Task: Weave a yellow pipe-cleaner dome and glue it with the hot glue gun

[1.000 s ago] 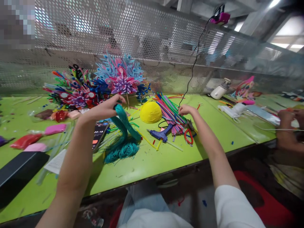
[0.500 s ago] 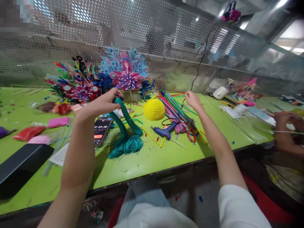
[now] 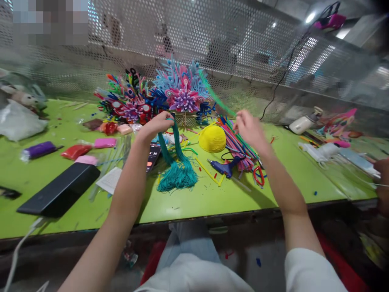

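My left hand (image 3: pixel 161 123) is closed on the top of a teal thread bundle (image 3: pixel 178 176), whose lower strands rest on the table. My right hand (image 3: pixel 247 127) pinches one end of a green pipe cleaner (image 3: pixel 220 101), blurred by motion, that slants up and left toward the light blue and pink pipe-cleaner headdress (image 3: pixel 184 87). Below the right hand lies a heap of coloured pipe cleaners (image 3: pixel 240 148). Between my hands sits a yellow dome (image 3: pixel 212 138) that looks wrapped in thread, with a blue glue gun (image 3: pixel 225 167) in front of it.
A second multicoloured headdress (image 3: pixel 130 103) stands at the back left. A phone (image 3: pixel 152 156) lies behind the thread, and a black box (image 3: pixel 60 190) with a white cable is at the left. A white spray bottle (image 3: pixel 304 121) lies right. Perforated metal screen (image 3: pixel 243 52) borders the back.
My right hand has lifted from the pipe-cleaner heap with a green pipe cleaner. My left hand has raised the teal thread slightly. The view has turned left.
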The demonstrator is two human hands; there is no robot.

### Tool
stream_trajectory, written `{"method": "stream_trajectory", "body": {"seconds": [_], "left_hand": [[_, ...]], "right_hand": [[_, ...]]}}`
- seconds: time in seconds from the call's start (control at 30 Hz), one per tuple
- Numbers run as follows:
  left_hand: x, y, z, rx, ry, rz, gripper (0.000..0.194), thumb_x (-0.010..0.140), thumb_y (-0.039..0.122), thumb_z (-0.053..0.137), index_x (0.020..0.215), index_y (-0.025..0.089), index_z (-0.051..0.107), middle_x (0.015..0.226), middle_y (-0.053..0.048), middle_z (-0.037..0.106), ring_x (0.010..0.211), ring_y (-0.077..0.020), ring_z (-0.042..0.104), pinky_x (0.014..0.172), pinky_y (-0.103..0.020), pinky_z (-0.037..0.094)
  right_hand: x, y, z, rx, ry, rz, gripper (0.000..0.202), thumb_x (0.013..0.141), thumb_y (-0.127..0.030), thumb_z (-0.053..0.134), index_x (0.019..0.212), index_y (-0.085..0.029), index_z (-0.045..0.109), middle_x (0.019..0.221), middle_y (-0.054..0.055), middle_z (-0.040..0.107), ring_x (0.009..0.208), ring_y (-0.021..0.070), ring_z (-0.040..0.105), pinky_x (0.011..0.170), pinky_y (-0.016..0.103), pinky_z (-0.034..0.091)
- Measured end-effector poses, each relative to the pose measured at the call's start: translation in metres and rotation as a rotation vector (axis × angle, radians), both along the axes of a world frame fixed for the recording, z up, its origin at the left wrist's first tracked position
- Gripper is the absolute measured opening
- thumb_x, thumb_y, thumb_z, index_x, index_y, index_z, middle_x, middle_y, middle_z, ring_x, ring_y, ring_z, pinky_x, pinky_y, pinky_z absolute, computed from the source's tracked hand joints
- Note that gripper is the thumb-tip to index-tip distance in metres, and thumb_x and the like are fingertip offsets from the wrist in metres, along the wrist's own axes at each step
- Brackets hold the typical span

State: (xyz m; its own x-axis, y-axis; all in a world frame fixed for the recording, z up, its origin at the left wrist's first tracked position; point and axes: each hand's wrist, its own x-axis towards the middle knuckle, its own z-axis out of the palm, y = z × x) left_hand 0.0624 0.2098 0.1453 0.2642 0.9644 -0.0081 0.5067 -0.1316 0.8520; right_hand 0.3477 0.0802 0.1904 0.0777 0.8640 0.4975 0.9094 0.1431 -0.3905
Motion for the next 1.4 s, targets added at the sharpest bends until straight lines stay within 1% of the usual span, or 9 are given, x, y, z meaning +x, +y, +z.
{"method": "stream_trajectory", "body": {"seconds": [0.1,0.17,0.37,0.53,0.83,1.0,1.1,1.23,1.4], "left_hand": [[0.005,0.004,-0.004,-0.132,-0.153,-0.014,0.019,0.072,0.005,0.05,0.085,0.019,0.048,0.052,0.008,0.037,0.046,-0.009,0.033,0.049,-0.022,0.027],[0.005,0.007,-0.007,-0.147,-0.189,0.006,0.02,0.072,0.004,0.049,0.086,0.019,0.047,0.051,0.008,0.036,0.045,-0.0085,0.033,0.049,-0.022,0.027],[0.001,0.015,-0.014,-0.102,-0.184,0.06,0.029,0.074,0.006,0.055,0.098,0.02,0.046,0.057,0.008,0.043,0.049,-0.0092,0.041,0.049,-0.02,0.03],[0.005,0.014,-0.013,-0.117,-0.125,0.047,0.035,0.075,0.009,0.058,0.106,0.021,0.048,0.063,0.006,0.047,0.056,-0.0112,0.048,0.053,-0.021,0.035],[0.003,0.005,-0.007,0.008,-0.007,-0.106,0.035,0.075,0.008,0.054,0.109,0.017,0.052,0.076,0.001,0.057,0.068,-0.0141,0.056,0.063,-0.024,0.04],[0.006,0.0,-0.003,0.023,0.003,-0.134,0.037,0.075,0.008,0.053,0.111,0.016,0.054,0.076,0.001,0.059,0.067,-0.0143,0.055,0.065,-0.025,0.042],[0.01,-0.001,-0.004,0.018,-0.022,-0.193,0.038,0.075,0.008,0.053,0.112,0.016,0.054,0.076,0.001,0.059,0.067,-0.0137,0.055,0.064,-0.024,0.043],[0.012,0.001,-0.009,0.073,0.009,-0.327,0.042,0.075,0.011,0.052,0.116,0.015,0.056,0.081,0.0,0.059,0.07,-0.0137,0.054,0.066,-0.025,0.042],[0.005,-0.001,-0.005,0.205,0.103,-0.494,0.046,0.072,0.019,0.054,0.117,0.014,0.062,0.093,-0.002,0.061,0.084,-0.0153,0.054,0.08,-0.025,0.043]], "right_hand": [[-0.015,-0.017,-0.053,-0.076,0.116,0.079,0.02,0.097,-0.032,0.04,0.088,-0.022,0.055,0.065,0.0,0.066,0.057,0.0151,0.062,0.062,0.027,0.047],[-0.021,-0.035,-0.072,-0.058,0.187,0.084,0.022,0.096,-0.036,0.042,0.088,-0.022,0.056,0.063,-0.001,0.065,0.054,0.0142,0.061,0.059,0.026,0.046],[-0.023,-0.087,-0.087,0.0,0.303,0.023,0.025,0.094,-0.042,0.046,0.094,-0.02,0.06,0.06,-0.002,0.062,0.05,0.0129,0.058,0.054,0.024,0.045],[-0.029,-0.101,-0.099,-0.096,0.25,-0.002,0.027,0.093,-0.039,0.046,0.092,-0.019,0.063,0.056,-0.002,0.06,0.047,0.0127,0.056,0.051,0.024,0.043],[-0.048,-0.07,-0.117,-0.189,0.394,-0.014,0.023,0.09,-0.036,0.047,0.091,-0.02,0.063,0.06,0.001,0.067,0.048,0.0149,0.06,0.05,0.026,0.045],[-0.066,-0.036,-0.119,-0.303,0.67,0.122,0.013,0.088,-0.032,0.052,0.092,-0.021,0.058,0.059,-0.004,0.065,0.04,0.0113,0.055,0.044,0.023,0.042],[-0.081,-0.011,-0.111,-0.421,0.869,0.207,0.003,0.089,-0.022,0.05,0.087,-0.02,0.052,0.052,-0.007,0.062,0.034,0.0088,0.051,0.04,0.02,0.038],[-0.103,0.016,-0.092,-0.496,0.946,0.265,0.014,0.092,-0.013,0.041,0.081,-0.021,0.047,0.048,-0.007,0.062,0.033,0.0074,0.051,0.039,0.018,0.038],[-0.118,0.031,-0.076,-0.493,0.982,0.305,0.019,0.094,-0.008,0.038,0.081,-0.021,0.044,0.046,-0.008,0.061,0.03,0.007,0.048,0.038,0.017,0.037]]}}
